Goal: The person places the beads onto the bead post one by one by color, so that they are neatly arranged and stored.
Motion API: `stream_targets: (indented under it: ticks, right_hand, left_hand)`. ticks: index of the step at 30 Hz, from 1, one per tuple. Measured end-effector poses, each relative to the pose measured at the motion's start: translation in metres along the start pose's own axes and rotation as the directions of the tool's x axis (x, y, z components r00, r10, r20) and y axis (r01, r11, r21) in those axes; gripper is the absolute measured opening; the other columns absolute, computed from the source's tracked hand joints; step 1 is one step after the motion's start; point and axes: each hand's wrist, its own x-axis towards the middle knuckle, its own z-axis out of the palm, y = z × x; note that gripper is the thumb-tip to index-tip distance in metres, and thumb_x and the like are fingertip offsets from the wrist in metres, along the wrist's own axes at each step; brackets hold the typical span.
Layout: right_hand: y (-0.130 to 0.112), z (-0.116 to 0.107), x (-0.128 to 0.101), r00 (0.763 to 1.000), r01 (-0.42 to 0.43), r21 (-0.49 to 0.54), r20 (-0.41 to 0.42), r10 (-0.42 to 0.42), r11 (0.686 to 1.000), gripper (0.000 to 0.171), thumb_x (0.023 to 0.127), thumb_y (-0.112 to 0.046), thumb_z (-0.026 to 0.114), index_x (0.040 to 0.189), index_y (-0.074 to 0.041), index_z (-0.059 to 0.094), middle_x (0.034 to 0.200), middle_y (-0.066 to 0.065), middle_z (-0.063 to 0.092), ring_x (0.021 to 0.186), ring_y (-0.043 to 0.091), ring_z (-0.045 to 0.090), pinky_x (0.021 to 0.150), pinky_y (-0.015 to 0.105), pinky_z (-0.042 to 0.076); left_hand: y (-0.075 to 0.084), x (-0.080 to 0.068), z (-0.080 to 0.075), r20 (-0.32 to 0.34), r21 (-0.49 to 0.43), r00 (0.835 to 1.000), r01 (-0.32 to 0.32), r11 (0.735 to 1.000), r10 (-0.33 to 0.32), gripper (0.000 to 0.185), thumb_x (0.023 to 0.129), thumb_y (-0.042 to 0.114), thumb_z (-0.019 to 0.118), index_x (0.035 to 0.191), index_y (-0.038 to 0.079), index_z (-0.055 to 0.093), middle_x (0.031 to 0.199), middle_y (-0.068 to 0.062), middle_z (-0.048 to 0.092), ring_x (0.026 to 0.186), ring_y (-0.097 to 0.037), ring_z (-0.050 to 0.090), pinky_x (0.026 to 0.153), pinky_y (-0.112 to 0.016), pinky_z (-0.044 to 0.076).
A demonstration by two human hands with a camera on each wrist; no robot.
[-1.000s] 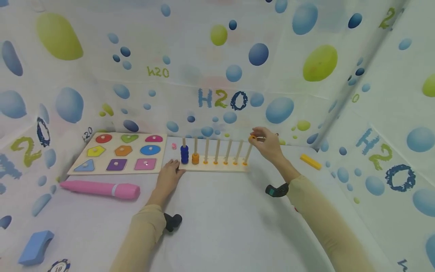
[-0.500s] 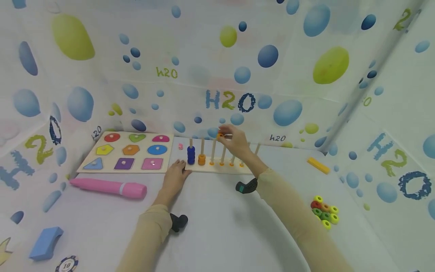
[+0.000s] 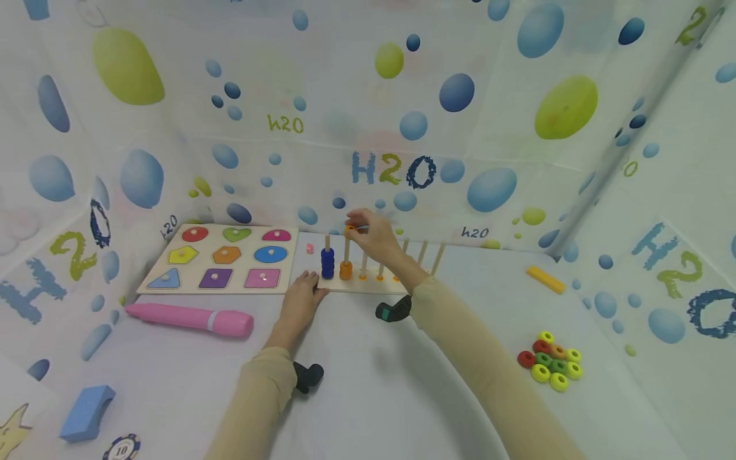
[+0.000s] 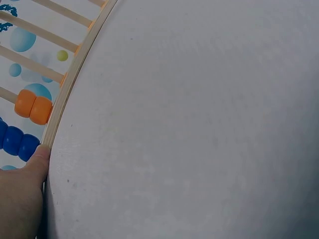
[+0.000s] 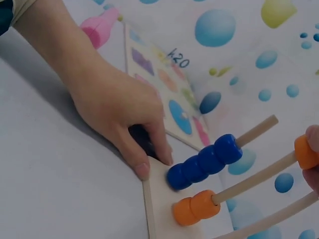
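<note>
A wooden peg board point(image 3: 376, 287) with several upright pegs stands near the back wall. Its first peg carries a stack of blue rings point(image 3: 328, 263), and the second carries two orange rings point(image 3: 345, 271). My right hand point(image 3: 374, 234) pinches another orange ring point(image 3: 349, 229) at the top of that second peg; the right wrist view shows this orange ring point(image 5: 305, 152) threaded on the peg tip. My left hand point(image 3: 301, 300) rests against the board's left front corner. There the thumb point(image 4: 30, 169) touches the board's front edge point(image 4: 75, 79), and the left hand's fingers point(image 5: 159, 144) touch its end.
A shape puzzle board point(image 3: 221, 259) lies left of the pegs, with a fat pink marker point(image 3: 190, 318) in front of it. A blue block point(image 3: 86, 412) and a poker chip point(image 3: 122, 447) sit at the near left. A heap of coloured rings point(image 3: 546, 361) and a yellow stick point(image 3: 542, 279) lie at the right.
My right hand has carried the orange ring leftward from the far right peg to the top of the second peg. The left hand stayed at the board's corner.
</note>
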Motion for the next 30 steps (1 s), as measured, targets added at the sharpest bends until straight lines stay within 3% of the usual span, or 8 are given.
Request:
stream_targets:
  ticks: [10,15,22,30]
  right_hand:
    - [-0.001,0.002,-0.001,0.999,0.018,-0.093,0.043,-0.014,0.996,0.036,0.088,-0.007,0.066,0.121,0.001,0.054,0.112,0.012,0.066,0.099,0.020,0.063,0.085,0.017,0.051]
    - [0.000,-0.001,-0.003,1.000,0.005,-0.093,0.016,-0.003,0.996,0.032,0.089,-0.007,0.066,0.119,0.001,0.056,0.112,0.012,0.065,0.100,0.022,0.063,0.086,0.019,0.051]
    - [0.010,-0.026,-0.013,0.998,0.017,-0.070,-0.059,-0.021,0.997,0.022,0.088,-0.004,0.066,0.108,0.003,0.062,0.103,0.015,0.068,0.094,0.021,0.065,0.080,0.019,0.053]
    - [0.026,-0.066,-0.043,0.990,-0.064,-0.030,-0.131,0.059,0.998,0.020,0.088,-0.008,0.066,0.107,-0.001,0.063,0.103,0.008,0.068,0.096,0.018,0.064,0.083,0.022,0.053]
  left_hand:
    - [0.002,0.000,0.001,-0.007,-0.003,1.000,-0.001,1.000,0.001,0.051,0.093,0.026,0.061,0.128,-0.010,0.051,0.134,-0.023,0.050,0.131,-0.037,0.037,0.109,-0.049,0.029]
    - [-0.002,0.000,0.002,-0.025,-0.002,1.000,-0.011,1.000,0.011,0.051,0.092,0.026,0.062,0.127,-0.010,0.052,0.132,-0.024,0.051,0.130,-0.038,0.039,0.108,-0.050,0.030]
    - [-0.003,0.001,0.004,-0.044,-0.012,0.999,-0.022,1.000,0.021,0.051,0.092,0.026,0.063,0.126,-0.011,0.053,0.132,-0.025,0.050,0.129,-0.040,0.039,0.108,-0.051,0.031]
    - [-0.001,0.001,0.003,-0.006,-0.004,1.000,-0.005,1.000,0.004,0.052,0.093,0.026,0.061,0.129,-0.010,0.050,0.134,-0.025,0.048,0.131,-0.040,0.036,0.109,-0.051,0.029]
